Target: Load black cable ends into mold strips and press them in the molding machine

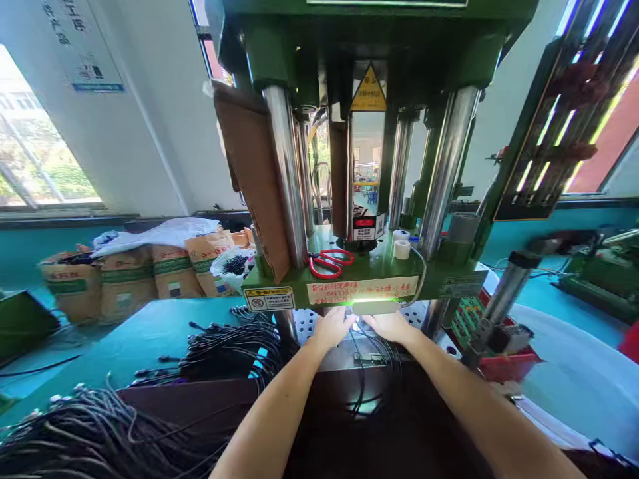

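A person's left hand [331,327] and right hand [389,326] sit side by side at the front of a press [434,283], just below its lamp [377,307], with cables [391,352] hanging before them. Scissors [335,261] lie on the ledge above, left of a roll [402,250]. Cable bundles [227,352] lie to the left; sacks [127,283] stand behind, near the wall [144,120].

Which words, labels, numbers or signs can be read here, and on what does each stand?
"警告" (probably): label, green machine front.
Yellow triangle sign, machine: too blurred.
Paper strip, red handwriting: unreadable.
Sticker below the triangle: too small.
Dark plate, machine: too small.
Wall poster: blurred.
Sacks: blurred.
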### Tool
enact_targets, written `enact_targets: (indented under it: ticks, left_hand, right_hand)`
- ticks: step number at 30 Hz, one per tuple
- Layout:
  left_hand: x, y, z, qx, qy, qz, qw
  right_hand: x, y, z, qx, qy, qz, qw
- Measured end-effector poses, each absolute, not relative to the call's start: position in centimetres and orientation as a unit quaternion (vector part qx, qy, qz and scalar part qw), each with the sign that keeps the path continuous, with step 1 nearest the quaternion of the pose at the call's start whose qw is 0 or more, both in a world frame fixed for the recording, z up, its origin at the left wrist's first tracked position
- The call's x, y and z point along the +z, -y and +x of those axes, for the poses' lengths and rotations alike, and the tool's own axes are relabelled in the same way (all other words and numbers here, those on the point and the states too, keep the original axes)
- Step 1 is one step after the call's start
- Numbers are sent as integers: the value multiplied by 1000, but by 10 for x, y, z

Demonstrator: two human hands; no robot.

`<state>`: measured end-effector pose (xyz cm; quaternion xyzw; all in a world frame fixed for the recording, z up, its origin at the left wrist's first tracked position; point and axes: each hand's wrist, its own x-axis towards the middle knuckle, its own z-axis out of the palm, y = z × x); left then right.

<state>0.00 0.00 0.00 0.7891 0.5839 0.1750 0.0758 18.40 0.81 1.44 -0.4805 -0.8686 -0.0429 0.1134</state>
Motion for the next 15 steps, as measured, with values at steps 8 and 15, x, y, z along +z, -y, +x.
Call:
enact_targets:
  ticks: [8,15]
  left_hand:
    - [-7,5,0,181,-604,774,65]
    - [0,2,6,194,-621,757,62]
  right_hand:
    - [1,-15,191,-24,866,-486,114]
    - [8,-22,184,-2,865,-478,154]
